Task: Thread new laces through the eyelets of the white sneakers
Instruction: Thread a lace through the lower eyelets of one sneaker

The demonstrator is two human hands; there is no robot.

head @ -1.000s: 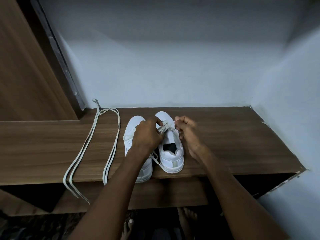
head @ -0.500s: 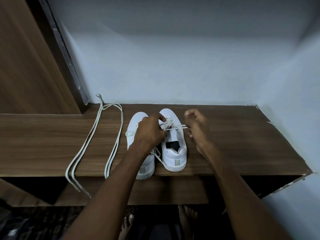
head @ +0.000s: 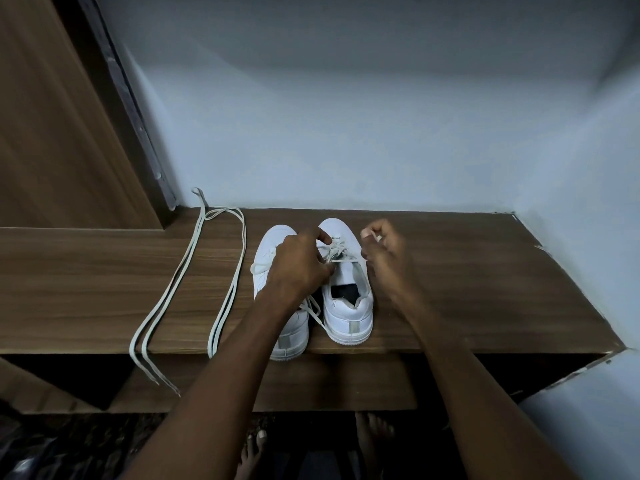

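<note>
Two white sneakers are sitting side by side on the wooden counter (head: 450,289), toes pointing away toward the pale back wall (head: 346,133), heels facing the person, long axes running front to back. The right sneaker (head: 346,306) is the one being worked on: the left hand (head: 298,265) is curling over its tongue area and pinching the lace (head: 337,251), while the right hand (head: 384,251) is pinching the other end, which is stretching taut across the upper eyelets. The left sneaker (head: 273,244) is lying partly under the left wrist, its heel sitting just at the counter's front edge, with a loop of lace showing at its left side.

Over to the left, two spare laces (head: 187,282) are lying in long loops, also running front to back, with their tips hanging over the front edge. On the right there is open wood between the sneaker and the side wall (head: 588,168); on the left a wooden panel (head: 52,116) is closing the corner. Bare feet (head: 374,434) are showing below on the dark floor.
</note>
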